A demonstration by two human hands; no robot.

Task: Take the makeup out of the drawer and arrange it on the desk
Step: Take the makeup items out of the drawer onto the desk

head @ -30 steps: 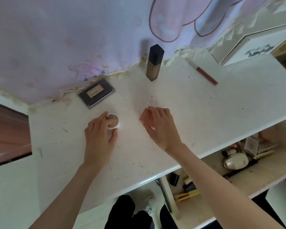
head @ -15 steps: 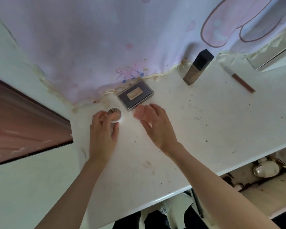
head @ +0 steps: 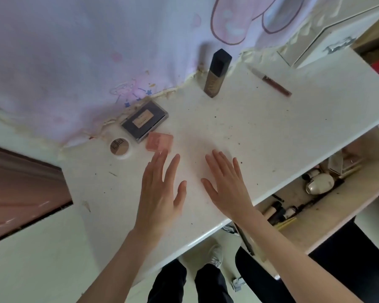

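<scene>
While both hands hover flat over the worktop (head: 271, 132), the left hand (head: 160, 189) and right hand (head: 225, 184) with fingers straight and spread and holding nothing, five makeup pieces already sit along the back: a round compact (head: 120, 147), a dark palette (head: 144, 121), a pink case (head: 159, 142) touching the palette's corner, an upright bottle (head: 217, 74) and a slim lip gloss tube (head: 274, 83) lying well apart. More makeup lies in the open drawer (head: 315, 226) to the right, including a smooth oval case (head: 319, 183) and thin pencils; all look light, hard and probably slick, so pinching each across its narrow sides seems best, with the tall bottle likely to tip.
</scene>
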